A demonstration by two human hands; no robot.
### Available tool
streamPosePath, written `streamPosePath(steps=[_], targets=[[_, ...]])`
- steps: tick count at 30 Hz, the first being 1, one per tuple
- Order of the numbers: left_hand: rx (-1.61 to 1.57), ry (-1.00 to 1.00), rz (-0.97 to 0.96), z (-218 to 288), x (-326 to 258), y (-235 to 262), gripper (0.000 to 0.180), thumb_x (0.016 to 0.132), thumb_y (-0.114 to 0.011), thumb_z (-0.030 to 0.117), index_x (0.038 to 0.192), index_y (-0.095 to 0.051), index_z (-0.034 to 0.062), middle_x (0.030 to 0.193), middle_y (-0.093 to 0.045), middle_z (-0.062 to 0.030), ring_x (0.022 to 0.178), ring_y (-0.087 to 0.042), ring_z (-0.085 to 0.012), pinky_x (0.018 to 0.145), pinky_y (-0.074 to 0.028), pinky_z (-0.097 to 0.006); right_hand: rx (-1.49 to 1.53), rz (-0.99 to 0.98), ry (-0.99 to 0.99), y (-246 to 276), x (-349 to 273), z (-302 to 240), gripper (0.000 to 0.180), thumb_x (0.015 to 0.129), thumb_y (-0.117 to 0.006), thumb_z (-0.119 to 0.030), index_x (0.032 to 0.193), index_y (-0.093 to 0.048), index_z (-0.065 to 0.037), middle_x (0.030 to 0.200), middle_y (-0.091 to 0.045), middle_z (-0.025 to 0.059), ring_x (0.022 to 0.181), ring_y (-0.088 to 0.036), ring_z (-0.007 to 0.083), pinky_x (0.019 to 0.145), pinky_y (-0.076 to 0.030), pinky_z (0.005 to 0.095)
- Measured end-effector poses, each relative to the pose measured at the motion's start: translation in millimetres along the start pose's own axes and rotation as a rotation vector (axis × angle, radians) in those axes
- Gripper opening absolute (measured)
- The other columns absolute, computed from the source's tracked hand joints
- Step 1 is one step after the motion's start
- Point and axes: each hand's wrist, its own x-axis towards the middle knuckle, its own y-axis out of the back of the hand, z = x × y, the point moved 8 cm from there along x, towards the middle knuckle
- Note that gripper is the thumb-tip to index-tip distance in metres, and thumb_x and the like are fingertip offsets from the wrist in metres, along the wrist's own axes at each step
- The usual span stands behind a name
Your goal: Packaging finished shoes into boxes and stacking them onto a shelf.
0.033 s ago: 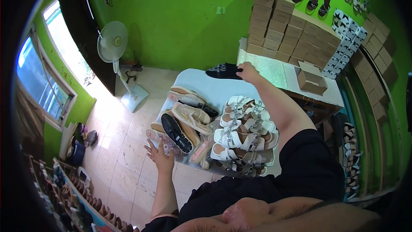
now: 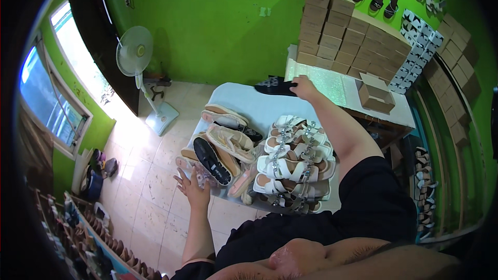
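At the far edge of the light-blue table point(image 2: 236, 96), my right hand point(image 2: 305, 88) grips one end of a black shoe point(image 2: 272, 86) with a pale pattern on it. My left hand point(image 2: 196, 189) has its fingers spread at the table's left edge, beside a clear-wrapped pale shoe point(image 2: 194, 167). Close by lie a black shoe with its sole up point(image 2: 211, 161), a cream shoe point(image 2: 231, 141) and a tan-soled shoe point(image 2: 223, 114). Several white sandals with silver beaded straps point(image 2: 293, 166) are piled on the near right of the table.
Brown boxes point(image 2: 340, 36) are stacked on a counter at the back right, with an open box point(image 2: 377, 93) in front of them. A standing fan point(image 2: 136, 52) is on the floor at the left. Shoe racks point(image 2: 111, 233) line the lower left. Sandals point(image 2: 378, 0) hang on the green wall.
The black shoe in my right hand has shifted slightly to the right, together with the hand. My left hand has stayed in place.
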Motion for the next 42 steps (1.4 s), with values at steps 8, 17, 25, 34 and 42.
streamPosePath(steps=[8,17,25,34,42], targets=[[0.045,-0.015,-0.015,21,-4,-6,0.071,0.078,-0.074,0.019,0.144,-0.05,0.0184,0.164,-0.007,-0.0202,0.149,0.002,-0.0499,0.113,-0.009,-0.07,-0.103,0.044,-0.396,-2,-59,158,0.034,0.088,-0.069,-0.026,0.119,-0.061,-0.016,0.146,-0.041,0.0248,0.123,-0.052,0.0468,0.101,-0.047,0.0507],[0.105,-0.028,-0.016,47,-7,-24,0.07,0.077,-0.073,0.02,0.143,-0.05,0.0154,0.164,-0.009,-0.0202,0.148,-0.001,-0.051,0.113,-0.01,-0.07,0.118,0.19,-0.368,-85,-81,256,0.024,0.088,-0.066,-0.013,0.112,-0.064,-0.017,0.149,-0.037,0.0276,0.129,-0.045,0.049,0.104,-0.042,0.0534],[0.088,-0.09,-0.026,77,-6,-43,0.07,0.079,-0.073,0.026,0.144,-0.05,0.0168,0.163,-0.01,-0.0213,0.148,-0.002,-0.0515,0.113,-0.01,-0.069,-0.02,0.149,-0.212,-81,-60,236,0.016,0.077,-0.073,-0.014,0.093,-0.075,-0.016,0.123,-0.062,0.0208,0.113,-0.058,0.0422,0.097,-0.048,0.0462],[0.104,-0.156,-0.091,94,21,-50,0.087,0.077,-0.075,0.035,0.153,-0.035,0.0185,0.164,-0.007,-0.022,0.149,-0.001,-0.048,0.115,-0.008,-0.065,0.173,-0.421,0.415,-123,-10,-39,0.032,0.08,-0.076,-0.027,0.11,-0.071,-0.017,0.122,-0.063,0.0135,0.119,-0.055,0.0325,0.101,-0.045,0.0437],[0.157,-0.278,-0.321,121,27,-58,0.089,0.069,-0.079,0.054,0.148,-0.042,0.0368,0.164,-0.006,-0.0207,0.146,0.004,-0.0546,0.113,-0.003,-0.069,-0.339,-0.775,0.54,-216,-59,-166,0.066,0.089,-0.067,-0.032,0.149,-0.039,-0.037,0.14,-0.05,0.0117,0.135,-0.041,0.0357,0.105,-0.03,0.0721]])
